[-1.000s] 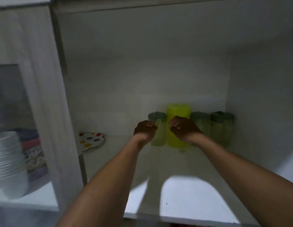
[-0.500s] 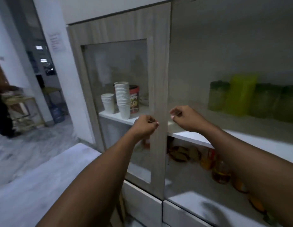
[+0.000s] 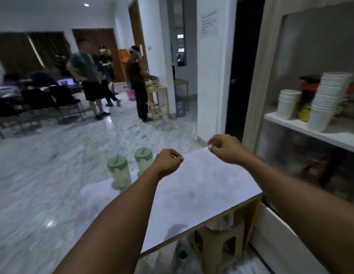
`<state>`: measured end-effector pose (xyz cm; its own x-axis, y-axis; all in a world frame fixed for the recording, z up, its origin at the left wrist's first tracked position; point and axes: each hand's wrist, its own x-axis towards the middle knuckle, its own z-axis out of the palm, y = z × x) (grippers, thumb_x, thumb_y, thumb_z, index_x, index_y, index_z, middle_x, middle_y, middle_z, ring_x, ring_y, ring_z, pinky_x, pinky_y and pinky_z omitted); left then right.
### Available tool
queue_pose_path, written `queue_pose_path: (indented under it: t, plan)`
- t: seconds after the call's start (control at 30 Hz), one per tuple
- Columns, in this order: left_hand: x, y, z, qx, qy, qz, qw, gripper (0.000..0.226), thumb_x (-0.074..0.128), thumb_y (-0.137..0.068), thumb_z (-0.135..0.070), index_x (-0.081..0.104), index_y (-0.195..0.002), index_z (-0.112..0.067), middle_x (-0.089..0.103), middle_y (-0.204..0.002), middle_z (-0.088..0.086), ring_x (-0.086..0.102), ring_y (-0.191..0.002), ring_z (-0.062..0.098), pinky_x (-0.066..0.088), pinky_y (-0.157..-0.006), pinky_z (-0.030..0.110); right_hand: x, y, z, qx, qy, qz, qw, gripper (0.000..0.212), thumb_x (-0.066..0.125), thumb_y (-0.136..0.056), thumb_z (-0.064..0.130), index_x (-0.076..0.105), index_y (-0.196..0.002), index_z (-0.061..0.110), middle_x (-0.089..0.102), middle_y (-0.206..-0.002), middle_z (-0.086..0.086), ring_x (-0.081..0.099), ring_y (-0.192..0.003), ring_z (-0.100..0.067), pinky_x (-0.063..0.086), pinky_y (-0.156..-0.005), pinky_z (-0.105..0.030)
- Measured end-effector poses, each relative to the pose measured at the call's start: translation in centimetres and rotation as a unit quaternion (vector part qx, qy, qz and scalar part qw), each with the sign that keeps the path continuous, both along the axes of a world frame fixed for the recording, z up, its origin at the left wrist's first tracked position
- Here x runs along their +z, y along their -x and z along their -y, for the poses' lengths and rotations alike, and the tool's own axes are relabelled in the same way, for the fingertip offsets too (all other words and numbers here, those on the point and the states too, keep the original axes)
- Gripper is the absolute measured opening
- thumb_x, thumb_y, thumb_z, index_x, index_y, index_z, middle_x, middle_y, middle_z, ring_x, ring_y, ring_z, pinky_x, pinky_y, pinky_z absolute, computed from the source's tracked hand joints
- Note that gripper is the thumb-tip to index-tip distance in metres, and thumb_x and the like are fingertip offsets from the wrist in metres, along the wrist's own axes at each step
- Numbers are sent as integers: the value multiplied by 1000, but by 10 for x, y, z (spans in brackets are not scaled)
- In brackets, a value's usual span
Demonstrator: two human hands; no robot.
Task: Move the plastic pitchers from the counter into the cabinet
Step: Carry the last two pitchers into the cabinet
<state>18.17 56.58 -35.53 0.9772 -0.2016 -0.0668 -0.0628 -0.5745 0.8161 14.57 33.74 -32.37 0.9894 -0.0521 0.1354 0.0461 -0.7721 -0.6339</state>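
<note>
Two pale green plastic pitchers with green lids stand upright on the far left part of the grey counter (image 3: 201, 186): one nearer (image 3: 119, 173) and one farther (image 3: 143, 160). My left hand (image 3: 168, 162) hovers above the counter just right of the farther pitcher, fingers curled in and empty. My right hand (image 3: 224, 148) is held over the counter's far edge, fingers loosely closed, holding nothing. The cabinet (image 3: 271, 56) is at the right; only its glass-fronted section shows.
Stacks of white paper cups (image 3: 328, 99) and a dark tin sit on the cabinet's white shelf (image 3: 340, 133). A cardboard box (image 3: 217, 242) lies under the counter. Several people (image 3: 89, 76) stand on the marble floor beyond, near chairs and a small wooden table.
My view has swung left from the open cabinet shelf with its pitchers to the counter. Both hands pulled back from the shelf and now hang empty over the counter.
</note>
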Motion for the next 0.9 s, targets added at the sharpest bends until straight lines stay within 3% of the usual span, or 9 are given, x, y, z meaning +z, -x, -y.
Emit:
queue_pose_path:
  t: [0.13, 0.23, 0.4, 0.5, 0.57, 0.63, 0.7, 0.8, 0.9]
  plan:
    - [-34, -27, -116, 104, -45, -20, 993, 14, 58, -87, -18, 65, -75, -16, 55, -68, 9, 50, -67, 23, 39, -62, 30, -37, -47, -92, 56, -23, -55, 997, 30, 64, -90, 32, 68, -117, 18, 72, -106, -5, 66, -98, -21, 52, -80, -30]
    - [-54, -43, -171, 171, -64, -42, 982, 9, 53, -87, -23, 56, -78, -19, 52, -74, 9, 45, -67, 22, 35, -61, 33, -63, -84, -132, 69, -43, -99, 992, 32, 64, -90, 34, 65, -117, 17, 70, -105, -4, 65, -90, -17, 47, -67, -23]
    - [-88, -81, -209, 230, -50, -82, 968, 10, 54, -89, -19, 63, -86, -14, 60, -74, 7, 54, -69, 24, 42, -65, 30, -112, -157, -175, 65, -60, -155, 984, 36, 67, -88, 38, 66, -116, 15, 64, -108, -2, 60, -100, -19, 47, -81, -29]
    - [-113, -109, -219, 258, -54, -105, 959, 12, 59, -92, -23, 56, -93, -12, 50, -76, 0, 51, -86, 26, 40, -74, 31, -141, -201, -196, 68, -71, -185, 978, 20, 67, -86, 36, 66, -86, 16, 61, -91, -1, 56, -90, -21, 43, -77, -31]
    - [-128, -130, -224, 276, -65, -126, 951, 24, 60, -94, -29, 57, -107, -9, 57, -90, 2, 54, -99, 30, 38, -78, 29, -156, -230, -211, 75, -75, -211, 972, 34, 64, -85, 35, 43, -64, 18, 44, -70, -3, 43, -68, -22, 33, -66, -31]
    - [-141, -150, -227, 298, -70, -152, 940, 45, 61, -93, -34, 56, -126, -2, 62, -121, 12, 55, -118, 34, 37, -81, 29, -170, -256, -223, 70, -79, -243, 964, 38, 64, -85, 37, 37, -67, 17, 38, -69, -5, 36, -62, -22, 32, -62, -32]
    - [-153, -169, -227, 313, -68, -171, 932, 56, 64, -92, -37, 53, -132, 0, 59, -134, 16, 54, -124, 34, 39, -84, 30, -182, -281, -233, 61, -83, -285, 953, 37, 66, -85, 41, 44, -72, 15, 43, -71, -3, 41, -63, -20, 36, -58, -30]
    - [-169, -193, -226, 321, -54, -199, 924, 56, 68, -89, -41, 57, -129, -3, 63, -126, 12, 57, -120, 33, 42, -84, 30, -200, -311, -245, 59, -81, -326, 940, 44, 70, -83, 47, 59, -102, 9, 57, -97, -8, 55, -89, -26, 46, -70, -33]
    - [-183, -208, -225, 334, -46, -207, 918, 54, 71, -83, -44, 64, -124, -8, 69, -120, 10, 61, -114, 32, 49, -88, 33, -215, -328, -254, 43, -84, -345, 934, 64, 72, -82, 45, 56, -129, 5, 60, -126, -12, 57, -118, -32, 50, -90, -40]
